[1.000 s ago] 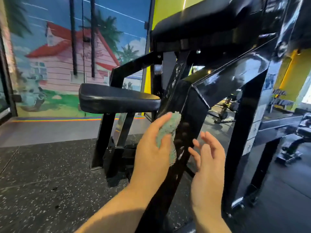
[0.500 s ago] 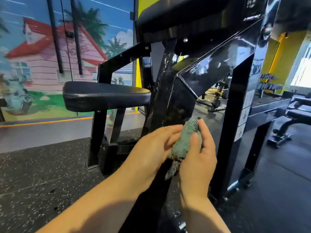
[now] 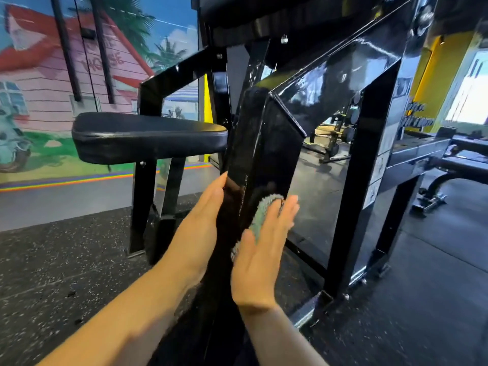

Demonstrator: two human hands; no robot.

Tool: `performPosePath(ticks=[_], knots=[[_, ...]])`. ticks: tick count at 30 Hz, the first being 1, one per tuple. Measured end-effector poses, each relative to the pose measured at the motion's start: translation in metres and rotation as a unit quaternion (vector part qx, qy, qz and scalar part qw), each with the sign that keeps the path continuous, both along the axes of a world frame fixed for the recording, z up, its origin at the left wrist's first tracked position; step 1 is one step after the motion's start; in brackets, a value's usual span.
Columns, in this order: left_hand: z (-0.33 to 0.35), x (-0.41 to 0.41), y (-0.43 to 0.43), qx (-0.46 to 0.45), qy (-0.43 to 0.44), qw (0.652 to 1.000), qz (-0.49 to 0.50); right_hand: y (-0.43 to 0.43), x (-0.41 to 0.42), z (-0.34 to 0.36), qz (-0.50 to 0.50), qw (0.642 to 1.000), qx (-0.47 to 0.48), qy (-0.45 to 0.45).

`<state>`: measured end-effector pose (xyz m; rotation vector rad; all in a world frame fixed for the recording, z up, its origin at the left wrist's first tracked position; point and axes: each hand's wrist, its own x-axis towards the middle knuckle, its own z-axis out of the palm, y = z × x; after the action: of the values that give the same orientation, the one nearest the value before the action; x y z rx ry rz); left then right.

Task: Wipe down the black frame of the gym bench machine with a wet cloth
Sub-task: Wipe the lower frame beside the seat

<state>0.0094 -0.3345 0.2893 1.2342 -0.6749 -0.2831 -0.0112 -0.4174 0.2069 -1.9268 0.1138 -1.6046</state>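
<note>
Two hands are laid against the slanted black frame (image 3: 261,143) of the machine, one on each side of the same post. Nearest, the right hand (image 3: 264,249) is held flat with fingers straight and close together, and the green cloth (image 3: 261,215) is pressed under its palm and fingers against the right face of the post; the cloth's upper edge shows just beyond the fingertips and a little of it hangs below the thumb. Across the post, the left hand (image 3: 203,233) is also flat with straight fingers, resting on the left face and holding nothing.

For the stroke to be done well, it is judged that the cloth should be kept fully under the palm so bare skin is not dragged over the glossy paint, and that even pressure should be carried along the length of the post in overlapping passes. The left hand is best used only as a brace. The edge between the two faces and the welded corner just above the right hand would likely be missed unless the cloth is wrapped round them.

Further from the left hand, the padded seat (image 3: 148,136) is seen, and beyond it the painted wall (image 3: 52,88).
</note>
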Motion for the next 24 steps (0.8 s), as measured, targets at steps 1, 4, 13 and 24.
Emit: performPosePath(ticks=[1,4,13,24], knots=[[0.001,0.009,-0.003,0.029,0.007,0.999,0.019,0.006,-0.007,-0.021,0.028,0.997,0.066,0.024],[-0.006,0.025,0.004,0.05,0.032,0.998,-0.006,0.016,-0.016,-0.029,0.086,0.974,0.198,0.071],[-0.001,0.019,-0.008,0.01,0.044,0.999,-0.018,-0.002,0.001,0.037,-0.01,1.0,0.0,0.0],[-0.009,0.018,-0.005,-0.019,0.016,1.0,-0.015,-0.008,0.007,0.086,-0.037,0.997,0.06,-0.028]])
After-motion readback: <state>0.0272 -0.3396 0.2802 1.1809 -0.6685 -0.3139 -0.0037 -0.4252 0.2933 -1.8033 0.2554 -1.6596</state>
